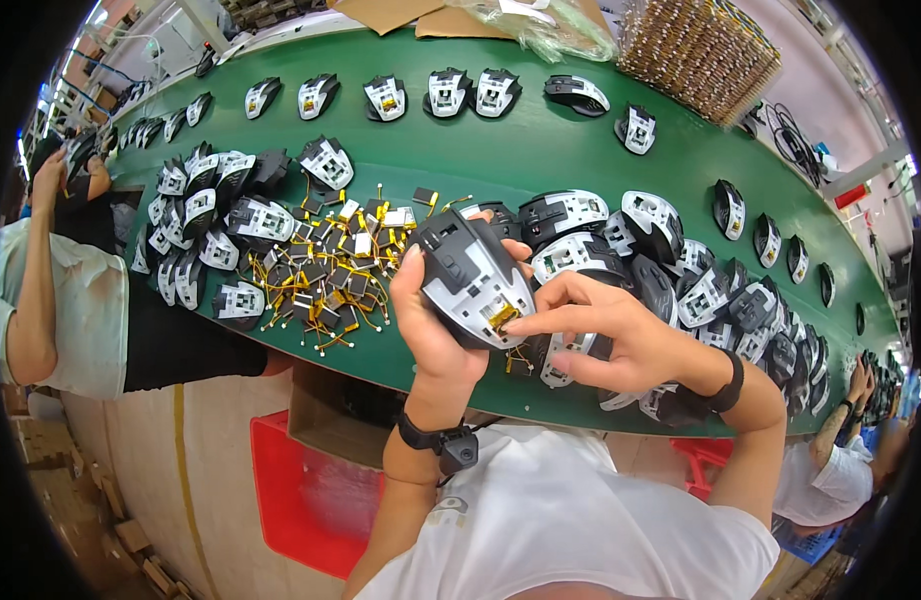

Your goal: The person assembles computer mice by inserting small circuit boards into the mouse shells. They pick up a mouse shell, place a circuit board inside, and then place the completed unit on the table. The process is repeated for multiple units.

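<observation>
My left hand (439, 345) is closed round a black and white computer mouse (459, 262), its opened underside turned up toward me. In the opening at its lower end sits a small part wrapped in yellow tape (502, 314). The index finger of my right hand (621, 335) reaches out and touches the mouse at that part. Its other fingers are apart, with nothing held in them. Beyond my left hand lies a loose heap of small black battery packs (331, 255) with yellow tape and wires. Next to my right hand is a large pile of similar mice (653, 225).
More mice (203, 205) are heaped at the left of the green table (421, 165). A spaced row of mice (385, 98) runs along its far side. A tall stack (696, 55) stands at the back. Below are a red bin (276, 500) and other people (61, 290) at both sides.
</observation>
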A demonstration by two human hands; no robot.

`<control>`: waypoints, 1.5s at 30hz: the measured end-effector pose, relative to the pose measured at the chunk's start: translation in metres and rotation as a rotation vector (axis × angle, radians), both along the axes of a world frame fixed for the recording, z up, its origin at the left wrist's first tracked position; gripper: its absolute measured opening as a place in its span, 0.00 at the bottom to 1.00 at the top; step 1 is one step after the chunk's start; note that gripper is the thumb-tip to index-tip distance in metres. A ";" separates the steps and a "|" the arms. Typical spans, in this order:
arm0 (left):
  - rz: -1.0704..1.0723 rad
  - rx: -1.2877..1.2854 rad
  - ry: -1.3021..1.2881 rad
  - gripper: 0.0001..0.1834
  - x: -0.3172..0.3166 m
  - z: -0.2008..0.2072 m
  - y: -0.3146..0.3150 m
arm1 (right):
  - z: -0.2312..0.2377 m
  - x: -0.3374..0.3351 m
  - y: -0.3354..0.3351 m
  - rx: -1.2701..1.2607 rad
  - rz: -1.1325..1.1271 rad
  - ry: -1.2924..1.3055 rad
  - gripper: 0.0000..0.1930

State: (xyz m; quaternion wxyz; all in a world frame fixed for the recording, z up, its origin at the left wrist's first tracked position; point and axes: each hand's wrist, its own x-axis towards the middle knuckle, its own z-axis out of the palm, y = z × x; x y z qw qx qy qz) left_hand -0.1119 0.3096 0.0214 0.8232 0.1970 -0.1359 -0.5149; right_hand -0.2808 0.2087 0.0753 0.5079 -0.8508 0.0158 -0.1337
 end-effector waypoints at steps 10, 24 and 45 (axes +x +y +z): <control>-0.059 0.064 0.038 0.36 -0.009 0.004 -0.006 | -0.011 0.010 0.002 -0.814 -0.212 -0.365 0.20; 0.124 0.056 -0.196 0.40 -0.017 0.004 -0.009 | 0.002 0.011 -0.007 0.703 -0.135 0.243 0.25; 0.116 0.231 -0.888 0.25 0.023 0.002 0.022 | -0.015 -0.114 -0.269 -0.610 -0.909 1.291 0.29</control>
